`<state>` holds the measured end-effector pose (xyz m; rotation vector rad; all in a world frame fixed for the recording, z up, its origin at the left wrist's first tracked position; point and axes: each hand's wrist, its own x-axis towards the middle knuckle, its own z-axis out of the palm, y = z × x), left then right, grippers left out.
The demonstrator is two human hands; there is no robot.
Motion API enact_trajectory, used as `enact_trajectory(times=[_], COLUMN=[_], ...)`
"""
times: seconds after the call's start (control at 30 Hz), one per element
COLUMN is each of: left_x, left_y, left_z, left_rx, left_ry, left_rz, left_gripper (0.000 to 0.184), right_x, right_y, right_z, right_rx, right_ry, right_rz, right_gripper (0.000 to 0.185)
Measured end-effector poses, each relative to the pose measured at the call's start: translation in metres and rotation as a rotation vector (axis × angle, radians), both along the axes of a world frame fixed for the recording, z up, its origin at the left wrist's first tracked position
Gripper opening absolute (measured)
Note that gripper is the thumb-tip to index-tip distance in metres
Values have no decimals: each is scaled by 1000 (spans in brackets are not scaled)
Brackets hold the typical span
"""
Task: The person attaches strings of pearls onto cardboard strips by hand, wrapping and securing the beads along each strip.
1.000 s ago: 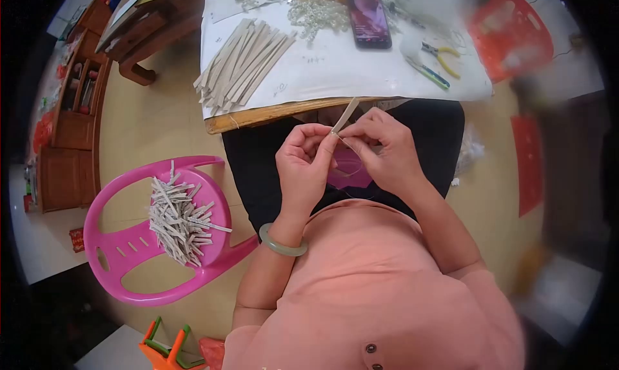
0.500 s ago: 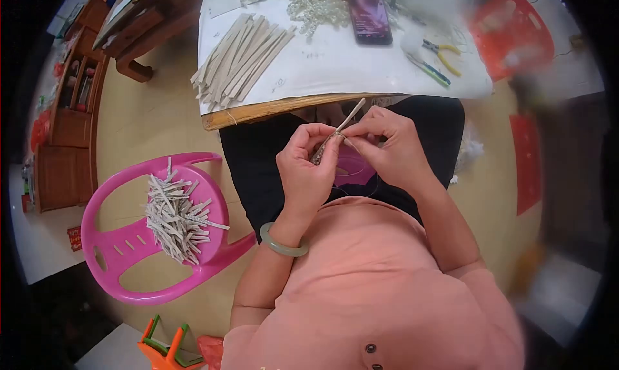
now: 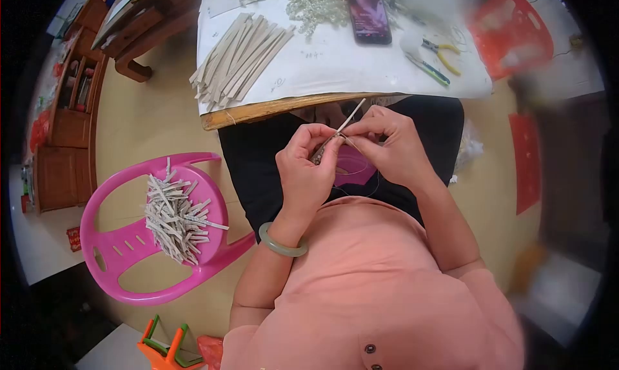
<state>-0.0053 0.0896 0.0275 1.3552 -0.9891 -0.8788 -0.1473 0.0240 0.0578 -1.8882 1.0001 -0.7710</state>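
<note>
Strip (image 3: 352,115) sits near the front edge of the table (image 3: 258,111), pinched in our left hand (image 3: 305,167); our right hand (image 3: 392,143) presses thumb and finger together beside looped thread (image 3: 367,157) (thin, pale).

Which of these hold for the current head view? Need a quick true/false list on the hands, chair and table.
1. The left hand pinches a narrow strip, with the right hand close beside it. True.
2. The bangle is on the right wrist. False: the bangle is on the left wrist.
3. A pile of short strips lies on the pink chair. True.
4. The phone lies on the floor. False: the phone is on the white-covered table.
5. The yellow-handled pliers are on the pink chair. False: the pliers lie on the table.
6. Longer strips lie on the table. True.
</note>
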Motion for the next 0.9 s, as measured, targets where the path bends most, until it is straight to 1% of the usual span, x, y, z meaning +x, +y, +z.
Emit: enact_trajectory(times=[0.2, 0.27, 0.33, 0.4, 0.6, 0.9], left_x=[3, 6, 6, 5, 4, 7], left_y=[-2, -2, -3, -2, -2, -3], left_z=[6, 11, 8, 7, 7, 3], left_rx=[30, 94, 91, 88, 74, 93], left_ry=[116, 283, 287, 291, 238, 315], left_rz=[-18, -56, -56, -57, -46, -44], left_gripper=[10, 9, 9, 10, 9, 8], right_x=[-2, -2, -2, -2, 0, 2], right_y=[-1, -1, -1, -1, -1, -3], right_z=[2, 1, 0, 0, 0, 3], right_rx=[36, 36, 38, -35, -35, -73], right_ry=[10, 10, 9, 34, 22, 47], right_rz=[14, 19, 23, 30, 2, 32], right_gripper=[13, 13, 13, 13, 10, 10])
